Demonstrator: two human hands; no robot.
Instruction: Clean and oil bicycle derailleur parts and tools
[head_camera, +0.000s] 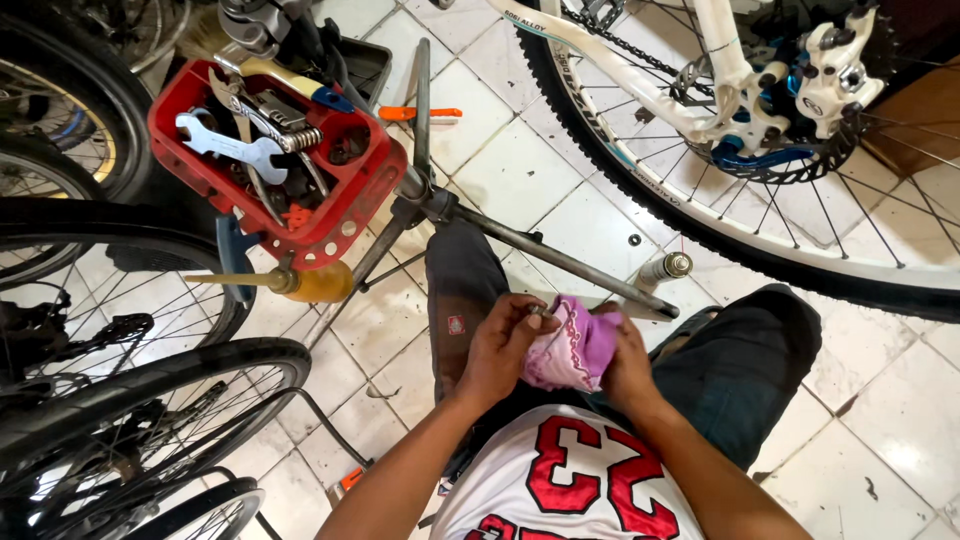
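Two hands close together over lap: left hand (497, 345) pinches small metal part (538, 312), right hand (628, 362) grips purple rag (570, 350) wrapped under it. Risk: part slips from rag, rolls across tiled floor (560, 180) under white bicycle wheel (760, 190). Red tool tray (340, 215) on repair stand (425, 190) ahead.

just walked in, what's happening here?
A person sits on a tiled floor among bicycles. Their left hand pinches a small metal part, while the right hand holds a pink rag bunched against it. A red tool tray with a wrench sits on a metal stand just ahead. A white bike's wheel is on the right.
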